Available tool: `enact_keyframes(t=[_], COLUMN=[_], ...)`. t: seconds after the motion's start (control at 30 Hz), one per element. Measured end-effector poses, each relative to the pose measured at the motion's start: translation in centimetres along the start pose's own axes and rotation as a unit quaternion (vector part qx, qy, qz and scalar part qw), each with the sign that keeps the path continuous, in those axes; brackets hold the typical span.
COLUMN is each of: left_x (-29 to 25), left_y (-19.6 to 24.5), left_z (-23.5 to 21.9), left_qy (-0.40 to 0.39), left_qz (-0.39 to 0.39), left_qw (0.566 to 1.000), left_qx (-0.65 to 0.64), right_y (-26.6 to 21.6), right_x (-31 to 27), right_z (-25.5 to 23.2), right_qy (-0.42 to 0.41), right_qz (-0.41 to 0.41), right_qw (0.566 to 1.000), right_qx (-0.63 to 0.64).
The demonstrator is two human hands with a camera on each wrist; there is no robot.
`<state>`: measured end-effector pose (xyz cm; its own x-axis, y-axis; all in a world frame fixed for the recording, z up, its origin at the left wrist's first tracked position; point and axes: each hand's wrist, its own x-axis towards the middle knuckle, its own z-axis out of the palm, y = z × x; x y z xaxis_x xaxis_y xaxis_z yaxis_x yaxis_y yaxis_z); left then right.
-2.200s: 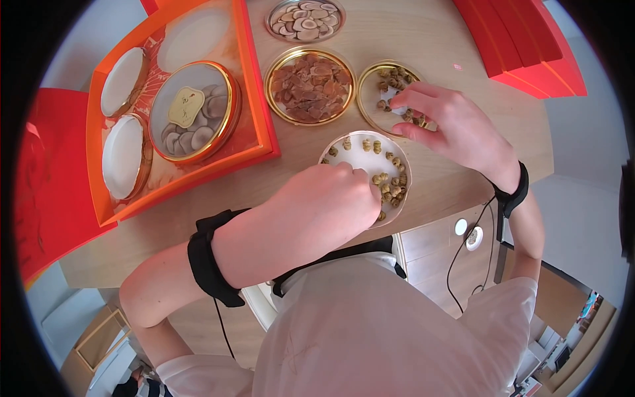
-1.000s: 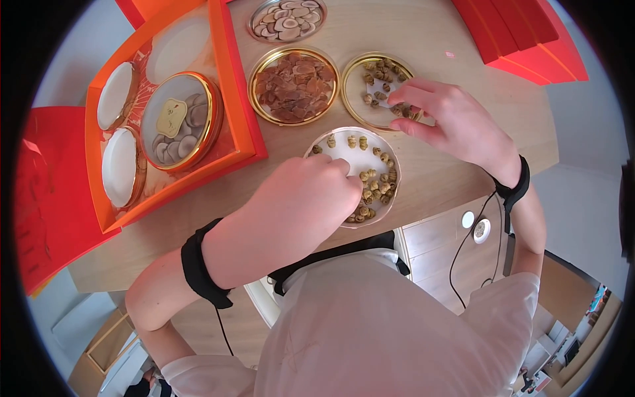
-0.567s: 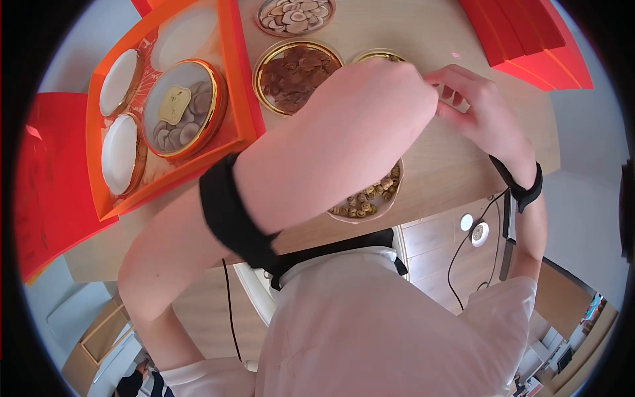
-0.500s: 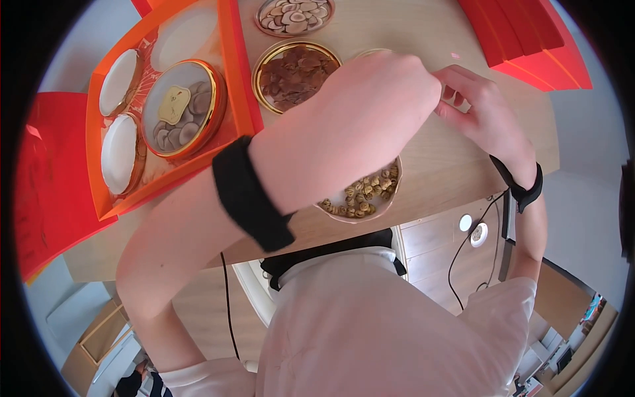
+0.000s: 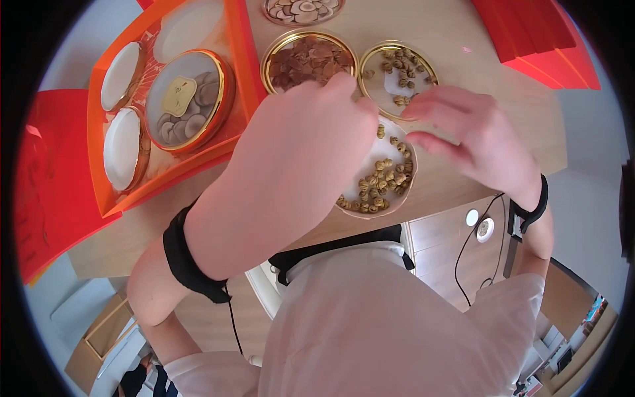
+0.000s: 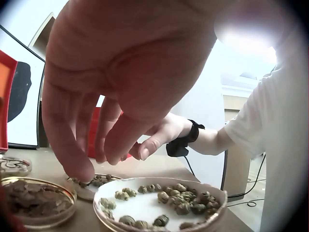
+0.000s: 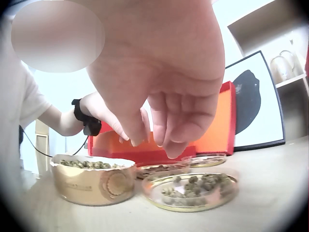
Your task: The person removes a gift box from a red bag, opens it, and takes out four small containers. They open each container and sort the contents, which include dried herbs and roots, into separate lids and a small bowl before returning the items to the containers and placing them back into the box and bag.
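Observation:
My left hand (image 5: pixel 307 142) hovers over the near-left side of a round white-lined box (image 5: pixel 412 175), palm down, fingers loosely bent. In the left wrist view its thumb and fingers hang apart with nothing seen between them. Small curled, olive-brown dried herb pieces (image 5: pixel 383 180) lie in the box, mostly toward its right and near side. My right hand (image 5: pixel 473 135) is held above the table at the right rim of a gold-rimmed shallow round dish (image 5: pixel 376 89), thumb and fingers spread apart. More of the same curled pieces (image 5: pixel 403 63) are scattered in that dish.
A gold-rimmed dish of reddish-brown dried slices (image 5: pixel 301 63) and a dish of pale slices (image 5: pixel 301 10) stand behind. At left lies an orange-red gift box (image 5: pixel 248 73) holding a clear-lidded round tin (image 5: pixel 192 99). A red box (image 5: pixel 542 43) stands back right.
My left hand went from the white-lined box across to my right hand, then came back over the box. My right hand has come a little nearer to me, its thumb and fingers now spread.

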<state>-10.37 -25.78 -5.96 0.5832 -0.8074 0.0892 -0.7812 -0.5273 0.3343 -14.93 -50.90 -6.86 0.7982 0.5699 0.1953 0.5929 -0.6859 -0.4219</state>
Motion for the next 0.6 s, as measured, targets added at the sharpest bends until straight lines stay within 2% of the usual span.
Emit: enact_keyframes(t=[0.03,0.13,0.27,0.37,0.47,0.53,0.6], left_x=[-0.7,-1.9,-3.0,-3.1,-3.4,-3.2,-3.2], left_y=[-0.1,-0.4,-1.3,-1.4,-1.6,-1.3,-1.4], left_z=[0.1,0.2,0.0,0.2,0.9,0.5,0.4], left_qy=[-0.013,-0.033,-0.071,-0.099,-0.076,-0.106,-0.118], left_qz=[-0.01,-0.03,-0.035,-0.119,-0.096,-0.1,-0.096], left_qw=[1.0,0.999,0.994,0.977,0.978,0.976,0.976], left_qx=[-0.001,-0.023,-0.074,-0.145,-0.171,-0.161,-0.153], right_y=[-0.5,-1.3,-1.9,-2.7,-3.3,-3.5,-3.4], right_x=[0.4,1.5,2.2,2.4,2.9,3.1,3.3], right_z=[0.3,1.3,2.2,2.5,2.8,3.2,3.1], right_qy=[-0.015,-0.044,-0.073,-0.099,-0.103,-0.094,-0.127], right_qz=[-0.029,-0.042,-0.006,0.024,0.034,0.023,0.018], right_qw=[0.999,0.998,0.996,0.993,0.993,0.995,0.991], right_qx=[-0.004,-0.017,-0.052,-0.06,-0.04,-0.013,0.03])
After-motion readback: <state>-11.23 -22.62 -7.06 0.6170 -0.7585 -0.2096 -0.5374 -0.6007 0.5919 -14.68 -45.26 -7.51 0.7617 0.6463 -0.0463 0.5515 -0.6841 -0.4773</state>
